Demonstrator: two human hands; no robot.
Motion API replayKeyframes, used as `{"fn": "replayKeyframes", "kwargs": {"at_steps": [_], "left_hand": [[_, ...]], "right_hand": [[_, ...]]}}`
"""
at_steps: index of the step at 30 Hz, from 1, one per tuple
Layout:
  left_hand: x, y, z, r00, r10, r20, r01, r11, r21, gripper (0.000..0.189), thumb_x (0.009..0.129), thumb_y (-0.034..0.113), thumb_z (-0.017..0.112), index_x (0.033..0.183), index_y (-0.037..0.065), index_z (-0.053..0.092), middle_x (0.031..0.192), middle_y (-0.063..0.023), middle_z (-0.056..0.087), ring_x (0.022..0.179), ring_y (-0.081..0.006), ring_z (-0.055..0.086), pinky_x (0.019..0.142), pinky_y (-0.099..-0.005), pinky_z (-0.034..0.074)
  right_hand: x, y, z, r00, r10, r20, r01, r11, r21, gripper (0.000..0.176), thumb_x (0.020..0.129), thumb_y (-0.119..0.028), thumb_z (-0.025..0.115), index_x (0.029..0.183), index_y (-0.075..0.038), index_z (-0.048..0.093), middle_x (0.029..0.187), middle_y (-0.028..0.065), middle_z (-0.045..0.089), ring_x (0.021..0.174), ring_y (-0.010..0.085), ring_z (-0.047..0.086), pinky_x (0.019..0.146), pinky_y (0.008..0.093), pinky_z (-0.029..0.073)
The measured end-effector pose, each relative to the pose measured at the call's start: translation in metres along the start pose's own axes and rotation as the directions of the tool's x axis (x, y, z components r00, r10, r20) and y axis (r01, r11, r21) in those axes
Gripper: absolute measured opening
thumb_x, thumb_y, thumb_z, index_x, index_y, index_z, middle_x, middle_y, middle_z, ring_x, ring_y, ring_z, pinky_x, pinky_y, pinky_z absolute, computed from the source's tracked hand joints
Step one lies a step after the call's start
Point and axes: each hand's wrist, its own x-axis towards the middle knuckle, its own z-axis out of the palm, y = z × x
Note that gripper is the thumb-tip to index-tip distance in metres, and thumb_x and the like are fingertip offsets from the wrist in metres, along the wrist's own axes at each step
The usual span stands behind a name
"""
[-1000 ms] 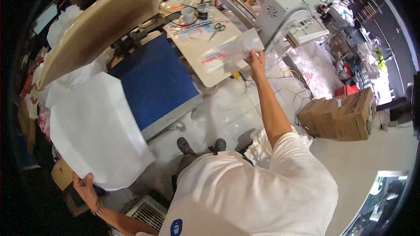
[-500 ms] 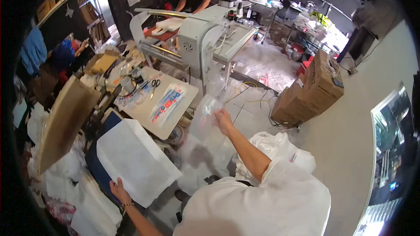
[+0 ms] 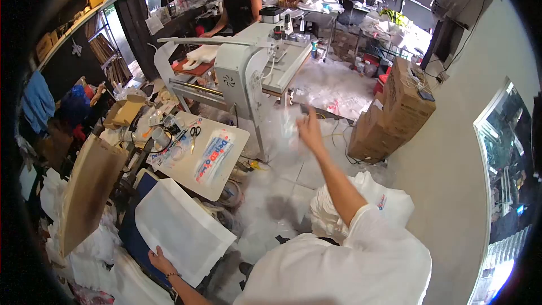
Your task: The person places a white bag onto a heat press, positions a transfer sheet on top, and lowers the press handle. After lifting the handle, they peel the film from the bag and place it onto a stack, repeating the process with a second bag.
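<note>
Down over the blue board (image 3: pixel 129 236), the left hand (image 3: pixel 161 260) pinched the near edge, a good spot to hold, of the big white bag (image 3: pixel 183 229), which looked light, thin and floppy, while the right hand (image 3: pixel 309 130) was up, fingers stretched out, by a clear plastic wrap (image 3: pixel 287 127).

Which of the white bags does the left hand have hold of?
The plain flat white bag over the blue pad; the left hand grips its near edge. The printed bag lies untouched on the table.
</note>
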Motion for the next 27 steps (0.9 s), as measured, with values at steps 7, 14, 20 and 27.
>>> {"fn": "replayKeyframes", "kwargs": {"at_steps": [7,14,20,27], "left_hand": [[-0.001,-0.012,0.003,0.982,0.112,-0.154,-0.103,0.992,0.067,0.034,0.094,0.015,0.066,0.110,-0.011,0.052,0.094,-0.0118,0.053,0.086,-0.0210,0.045,0.083,-0.0335,0.040],[-0.006,-0.007,0.009,0.970,0.154,-0.187,-0.140,0.986,0.087,0.037,0.094,0.018,0.066,0.109,-0.013,0.052,0.097,-0.0157,0.056,0.087,-0.0226,0.047,0.086,-0.0359,0.041],[0.002,-0.018,0.002,0.975,0.194,-0.107,-0.173,0.967,0.185,0.039,0.096,0.018,0.063,0.116,-0.013,0.052,0.109,-0.0213,0.059,0.097,-0.0265,0.053,0.092,-0.0393,0.042],[-0.002,-0.014,0.004,0.977,0.163,-0.141,-0.128,0.965,0.229,0.042,0.098,0.021,0.062,0.121,-0.013,0.052,0.119,-0.0246,0.058,0.108,-0.0315,0.055,0.097,-0.0427,0.041]], "right_hand": [[0.185,-0.091,-0.075,0.986,-0.128,0.106,0.164,0.852,-0.498,0.071,0.083,-0.021,0.068,0.146,-0.009,0.035,0.094,0.0230,0.067,0.088,0.0420,0.065,0.078,0.0502,0.050],[0.264,-0.069,-0.095,0.963,0.065,0.260,0.186,0.538,-0.822,0.094,0.076,-0.022,0.075,0.153,-0.009,0.022,0.114,0.0264,0.066,0.107,0.0417,0.063,0.091,0.0466,0.051],[0.278,-0.068,-0.102,0.959,0.174,0.223,0.118,0.469,-0.875,0.102,0.073,-0.022,0.077,0.153,-0.003,0.017,0.116,0.0270,0.065,0.109,0.0403,0.063,0.093,0.0460,0.051],[0.287,-0.071,-0.105,0.965,0.153,0.211,0.120,0.460,-0.880,0.110,0.069,-0.024,0.081,0.153,-0.001,0.014,0.119,0.0266,0.064,0.109,0.0391,0.063,0.093,0.0438,0.051]]}}
